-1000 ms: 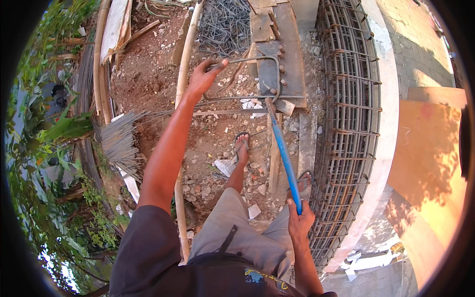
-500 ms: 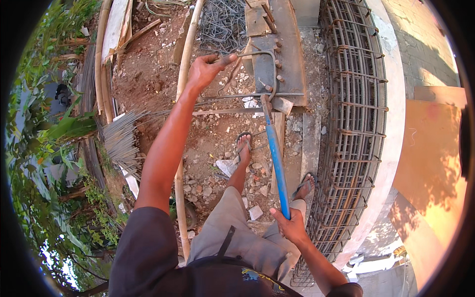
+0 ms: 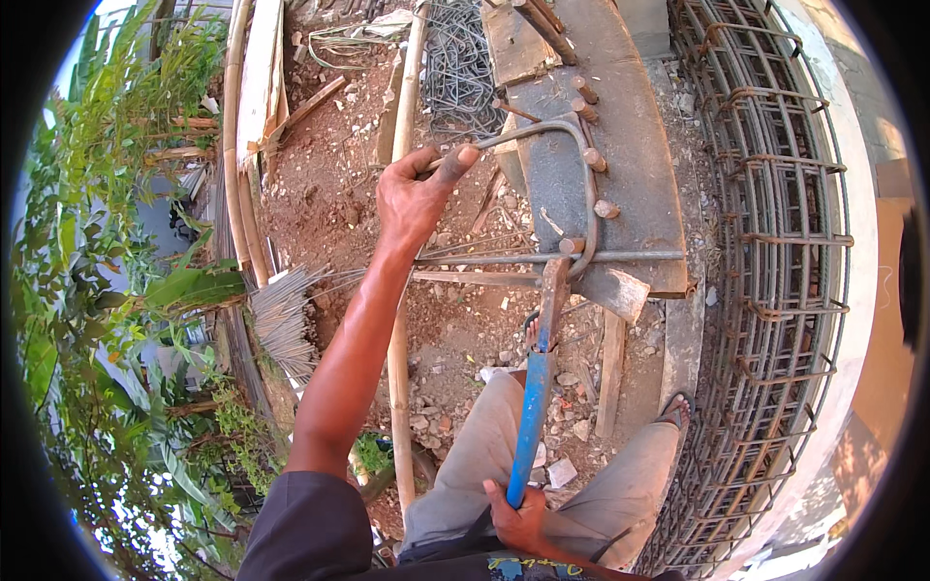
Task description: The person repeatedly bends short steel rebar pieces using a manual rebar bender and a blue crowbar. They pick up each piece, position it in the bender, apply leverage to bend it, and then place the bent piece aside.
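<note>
My left hand (image 3: 418, 194) is closed on one arm of a bent steel rod (image 3: 590, 179), fingers curled around it. The rod curves round the pegs (image 3: 594, 160) of a dark workbench (image 3: 639, 194), and a straight length crosses the bench's near end. Low in front of my body, my right hand (image 3: 518, 521) wraps the lower end of a blue-handled bending bar (image 3: 532, 416). The bar's bare metal head (image 3: 553, 290) meets the rod beside the nearest peg. Exactly how the head grips the rod cannot be made out.
On the right runs a long rebar cage (image 3: 785, 232) beside a pale wall edge. A heap of bent steel pieces (image 3: 465, 68) lies beyond the bench. Thin rods (image 3: 286, 320) are bundled at left near a bamboo pole (image 3: 398, 387). Rubble (image 3: 562, 473) litters the ground by my legs.
The bending bar's handle end has swung leftward and closer to my body, with my right hand on it. My left hand keeps its hold on the rod. The whole view has shifted.
</note>
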A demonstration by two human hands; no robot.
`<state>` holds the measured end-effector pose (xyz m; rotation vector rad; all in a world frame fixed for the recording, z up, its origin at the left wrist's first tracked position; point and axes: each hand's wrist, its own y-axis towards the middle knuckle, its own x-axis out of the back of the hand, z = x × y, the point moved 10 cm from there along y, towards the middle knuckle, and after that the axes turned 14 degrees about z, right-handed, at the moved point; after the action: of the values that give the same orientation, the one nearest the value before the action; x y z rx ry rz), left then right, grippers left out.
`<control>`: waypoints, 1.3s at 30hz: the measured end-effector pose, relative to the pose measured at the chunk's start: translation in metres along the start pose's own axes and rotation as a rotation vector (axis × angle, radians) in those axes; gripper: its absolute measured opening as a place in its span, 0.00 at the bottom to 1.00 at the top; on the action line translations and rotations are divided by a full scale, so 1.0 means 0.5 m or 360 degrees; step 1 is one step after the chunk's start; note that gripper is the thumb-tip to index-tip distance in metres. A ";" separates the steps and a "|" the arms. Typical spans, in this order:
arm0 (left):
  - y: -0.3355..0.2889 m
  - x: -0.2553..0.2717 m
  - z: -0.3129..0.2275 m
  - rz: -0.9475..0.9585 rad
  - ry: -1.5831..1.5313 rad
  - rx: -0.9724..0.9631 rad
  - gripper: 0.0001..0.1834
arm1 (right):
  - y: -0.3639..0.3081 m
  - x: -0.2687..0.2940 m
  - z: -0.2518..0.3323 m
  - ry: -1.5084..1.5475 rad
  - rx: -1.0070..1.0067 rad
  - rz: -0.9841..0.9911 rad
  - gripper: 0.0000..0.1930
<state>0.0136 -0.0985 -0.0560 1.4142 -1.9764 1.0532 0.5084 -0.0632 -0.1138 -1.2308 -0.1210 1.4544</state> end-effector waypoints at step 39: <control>-0.288 0.394 -0.345 0.0143 -0.0120 -0.1902 0.25 | -0.220 -0.025 0.484 0.0153 0.1068 -0.1231 0.23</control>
<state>0.0727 -0.0932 0.2370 0.6754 -2.0877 -0.2391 0.4057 0.0947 0.0742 -0.5828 -0.0282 0.6608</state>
